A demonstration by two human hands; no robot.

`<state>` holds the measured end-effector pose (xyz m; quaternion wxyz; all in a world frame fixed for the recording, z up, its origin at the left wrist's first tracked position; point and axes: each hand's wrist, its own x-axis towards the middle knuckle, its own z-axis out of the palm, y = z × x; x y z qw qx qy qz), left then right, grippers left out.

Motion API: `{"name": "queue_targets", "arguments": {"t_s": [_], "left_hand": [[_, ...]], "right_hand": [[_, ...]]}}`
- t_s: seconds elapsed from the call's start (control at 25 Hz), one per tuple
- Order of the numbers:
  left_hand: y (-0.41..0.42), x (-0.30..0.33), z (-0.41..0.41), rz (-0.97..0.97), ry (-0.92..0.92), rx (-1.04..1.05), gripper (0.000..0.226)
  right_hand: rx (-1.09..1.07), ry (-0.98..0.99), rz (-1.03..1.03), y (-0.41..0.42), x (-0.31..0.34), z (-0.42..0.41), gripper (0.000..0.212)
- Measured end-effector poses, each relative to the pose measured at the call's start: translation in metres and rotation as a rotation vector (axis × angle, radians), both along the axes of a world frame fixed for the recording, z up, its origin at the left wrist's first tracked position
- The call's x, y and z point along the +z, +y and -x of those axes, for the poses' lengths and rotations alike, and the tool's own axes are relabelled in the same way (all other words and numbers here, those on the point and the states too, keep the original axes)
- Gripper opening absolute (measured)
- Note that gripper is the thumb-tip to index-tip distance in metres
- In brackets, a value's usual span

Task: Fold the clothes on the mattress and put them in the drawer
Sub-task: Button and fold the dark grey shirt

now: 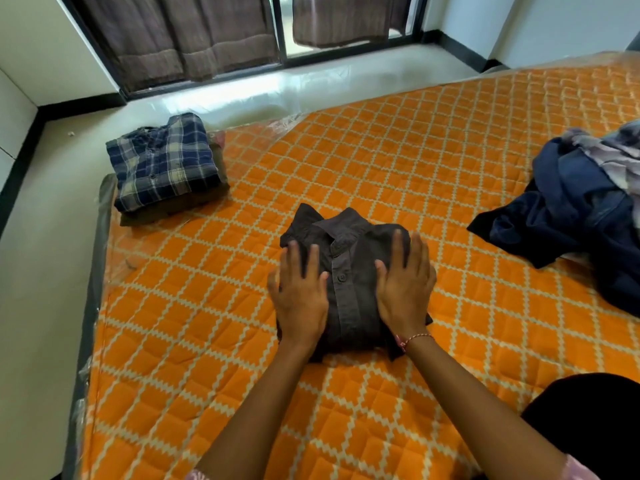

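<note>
Dark grey shirt (349,282), folded mid-mattress (450,150), is pressed flat under left hand (299,299) and right hand (405,289), grips released. Plaid stack (162,164) is done; a heap (581,216) remains unfolded, nothing stowed.

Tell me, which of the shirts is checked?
The plaid shirt, folded on top of the stack at the mattress's far left corner. The dark shirt under both hands is plain, and the pile at right is unfolded.
</note>
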<state>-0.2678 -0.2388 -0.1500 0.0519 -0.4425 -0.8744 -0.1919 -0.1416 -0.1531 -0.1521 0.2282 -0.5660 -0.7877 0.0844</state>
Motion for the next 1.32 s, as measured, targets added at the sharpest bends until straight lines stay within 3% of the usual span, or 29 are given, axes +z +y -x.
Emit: {"name": "queue_targets", "arguments": {"t_s": [0.08,0.16,0.36,0.52,0.6,0.68,0.76,0.84,0.96,1.12,1.32], "left_hand": [[0.009,-0.005,-0.001,0.239,0.062,-0.236,0.059],[0.019,-0.015,0.011,0.422,-0.057,-0.301,0.061],[0.033,-0.023,0.040,0.504,-0.177,-0.290,0.090],[0.006,-0.030,0.070,0.503,-0.282,-0.019,0.074],[-0.010,-0.025,0.081,0.487,-0.337,0.029,0.063],[-0.015,-0.016,0.079,0.278,-0.471,0.082,0.053],[-0.011,-0.012,0.071,0.017,-0.746,0.211,0.048],[-0.008,-0.006,0.059,-0.092,-1.110,0.331,0.048],[-0.009,0.007,0.045,-0.077,-1.380,0.337,0.045],[-0.025,0.021,0.034,-0.150,-1.387,0.111,0.045],[-0.031,0.035,0.075,-0.251,-1.218,-0.001,0.042]], "right_hand": [[0.287,-0.198,0.020,-0.009,0.000,0.012,0.068],[0.393,-0.346,0.230,-0.003,-0.008,0.016,0.079],[0.280,-0.444,0.447,0.031,-0.018,0.005,0.077],[0.238,-0.471,0.451,0.044,-0.015,-0.011,0.076],[0.127,-0.348,0.438,0.042,-0.010,-0.019,0.071],[-0.241,0.059,0.476,0.042,0.000,-0.031,0.064],[-0.494,0.320,0.620,0.047,0.005,-0.050,0.054],[-0.400,0.329,0.782,0.042,0.008,-0.056,0.055],[-0.176,0.496,1.034,0.028,0.007,-0.048,0.051],[-0.010,0.770,1.036,0.015,0.008,-0.037,0.034],[0.158,0.788,0.841,0.020,0.035,0.007,0.028]]}}
